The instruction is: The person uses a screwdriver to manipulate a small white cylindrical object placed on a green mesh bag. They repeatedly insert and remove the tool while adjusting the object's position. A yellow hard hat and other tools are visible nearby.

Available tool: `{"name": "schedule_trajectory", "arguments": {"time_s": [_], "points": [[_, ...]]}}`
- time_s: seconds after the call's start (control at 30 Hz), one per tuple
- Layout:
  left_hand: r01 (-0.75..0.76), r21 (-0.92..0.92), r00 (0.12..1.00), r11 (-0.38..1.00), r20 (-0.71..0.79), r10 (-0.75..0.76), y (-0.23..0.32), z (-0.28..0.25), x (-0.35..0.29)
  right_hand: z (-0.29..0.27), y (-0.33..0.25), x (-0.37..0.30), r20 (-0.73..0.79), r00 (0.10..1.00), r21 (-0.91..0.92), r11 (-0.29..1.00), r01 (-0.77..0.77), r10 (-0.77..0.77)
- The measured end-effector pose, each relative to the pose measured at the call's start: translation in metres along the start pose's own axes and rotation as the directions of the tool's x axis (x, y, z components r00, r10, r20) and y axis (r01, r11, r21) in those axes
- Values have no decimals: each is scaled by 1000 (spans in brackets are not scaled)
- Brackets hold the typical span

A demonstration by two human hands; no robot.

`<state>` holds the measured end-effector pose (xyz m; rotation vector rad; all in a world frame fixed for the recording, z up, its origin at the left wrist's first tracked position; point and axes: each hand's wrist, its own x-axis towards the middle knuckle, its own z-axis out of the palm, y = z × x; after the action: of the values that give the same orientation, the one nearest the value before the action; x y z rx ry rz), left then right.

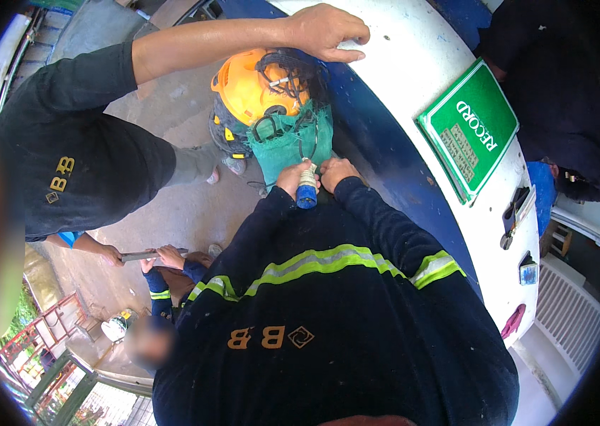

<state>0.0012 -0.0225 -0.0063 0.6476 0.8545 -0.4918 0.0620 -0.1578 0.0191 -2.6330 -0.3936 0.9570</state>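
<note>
Seen from above, over a dark work jacket with reflective yellow-green bands. Both forearms reaching forward, close together. Left hand [291, 177] and right hand [337, 172] side by side, nearly touching, both closed on a blue industrial plug [306, 190] with a pale collar, held upright between them. Cannot tell whether the plug body is being twisted open or tightened. Black cable [308, 145] running up from the plug, just beyond the fingers, into a green cloth bag [287, 145]. Bag still open at the top, loose dark cable coils [293, 71] piled above it, beside an orange hard hat [244, 89]. By the look of it, work on the plug under way rather than finished: plug in hand, cable not packed away.

Right of the hands, a curved white and blue surface [413, 64] with a green hardcover book [471, 131] lying on it. Beyond the bag, another person's hand [328, 32] resting on that surface. Far left and below, a crouching person's hands gripping a metal bar [145, 255].
</note>
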Motion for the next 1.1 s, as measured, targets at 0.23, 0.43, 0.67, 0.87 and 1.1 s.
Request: {"name": "schedule_trajectory", "arguments": {"time_s": [0.23,0.43,0.67,0.87,1.1], "points": [[-85,47,991,995,104,79,5,13,-29,2,57,66,-190,934,56,954,-296,301],[-98,-133,985,986,128,115,5,-22,-18,31,90,96,39,995,660,750,46,-95],[-258,-72,965,963,23,260,3,-16,-17,13,-1,62,457,881,860,311,-404,-118],[-167,-149,973,975,132,187,1,-33,-7,27,4,72,475,879,846,299,-442,-43],[-273,-120,958,955,61,281,11,-16,-21,21,26,68,264,951,866,395,-306,159]]}}
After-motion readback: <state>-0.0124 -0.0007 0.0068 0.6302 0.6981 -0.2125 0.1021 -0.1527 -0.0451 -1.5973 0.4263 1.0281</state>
